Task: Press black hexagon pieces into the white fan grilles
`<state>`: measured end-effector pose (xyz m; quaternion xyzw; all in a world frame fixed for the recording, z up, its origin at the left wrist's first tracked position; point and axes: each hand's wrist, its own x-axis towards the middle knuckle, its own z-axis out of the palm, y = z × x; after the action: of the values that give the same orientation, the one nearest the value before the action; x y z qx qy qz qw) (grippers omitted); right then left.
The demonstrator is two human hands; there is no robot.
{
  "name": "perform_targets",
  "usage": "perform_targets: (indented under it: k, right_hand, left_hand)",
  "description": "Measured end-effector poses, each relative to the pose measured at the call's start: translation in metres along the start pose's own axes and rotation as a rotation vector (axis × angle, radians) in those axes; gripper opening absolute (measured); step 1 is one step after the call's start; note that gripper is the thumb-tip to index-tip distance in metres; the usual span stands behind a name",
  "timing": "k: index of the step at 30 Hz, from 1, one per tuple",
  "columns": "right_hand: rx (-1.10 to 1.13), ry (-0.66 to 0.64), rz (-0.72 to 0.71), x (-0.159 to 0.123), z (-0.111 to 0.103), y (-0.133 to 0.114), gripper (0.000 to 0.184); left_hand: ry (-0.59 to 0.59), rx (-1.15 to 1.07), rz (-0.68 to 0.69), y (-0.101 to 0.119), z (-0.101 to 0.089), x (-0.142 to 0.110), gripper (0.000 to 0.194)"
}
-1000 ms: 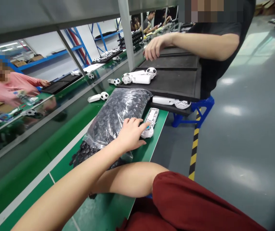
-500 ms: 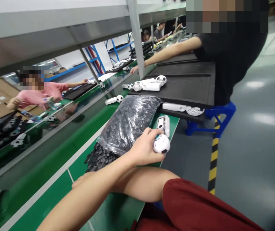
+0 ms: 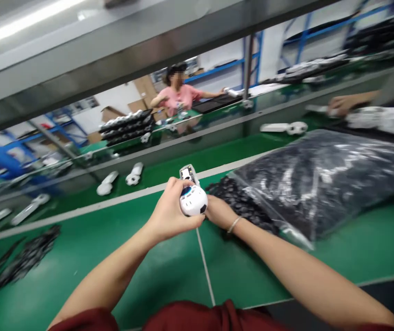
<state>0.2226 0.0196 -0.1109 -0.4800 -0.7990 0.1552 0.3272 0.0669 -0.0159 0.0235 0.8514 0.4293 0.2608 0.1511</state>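
Note:
My left hand is closed around a white soccer-ball handheld fan, held above the green work surface. Its round head with black patches faces me, and the handle end beyond shows open inner parts. My right hand is at the near left edge of a pile of small black pieces, just right of the fan. Its fingertips are hidden behind the fan and my left thumb, so their grip does not show. A clear plastic bag full of black pieces lies right of the pile.
White soccer-ball units lie along the green conveyor beyond a pale strip. Black pieces lie at left. Across the line sits a person in pink beside stacked black trays. Another person's hand reaches in at right.
My view has swung left. My left hand has carried the fan left from beside the bag. My right hand, mostly hidden behind my left arm before, now shows at the black pieces.

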Motion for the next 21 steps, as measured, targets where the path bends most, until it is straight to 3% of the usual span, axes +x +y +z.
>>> perform_targets:
  k: [4,8,12,17,21]
  right_hand:
    - [0.135,0.042,0.047,0.004,0.011,0.001,0.012]
    - [0.301,0.082,0.143,0.001,0.007,0.002,0.017]
    - [0.318,0.089,0.186,0.0,0.005,-0.001,0.025]
    - [0.382,0.046,0.24,0.0,0.004,-0.007,0.028]
    - [0.517,0.007,0.271,-0.003,0.005,-0.017,0.028]
  left_hand:
    - [0.003,0.097,-0.224,-0.061,0.009,-0.024,0.054]
    - [-0.114,0.085,-0.28,-0.099,0.034,-0.043,0.07]
    - [-0.185,0.013,-0.184,-0.117,0.04,-0.052,0.083]
    - [-0.126,0.088,-0.073,-0.128,0.034,-0.055,0.083]
    - [-0.097,0.009,-0.085,-0.128,0.042,-0.058,0.085]
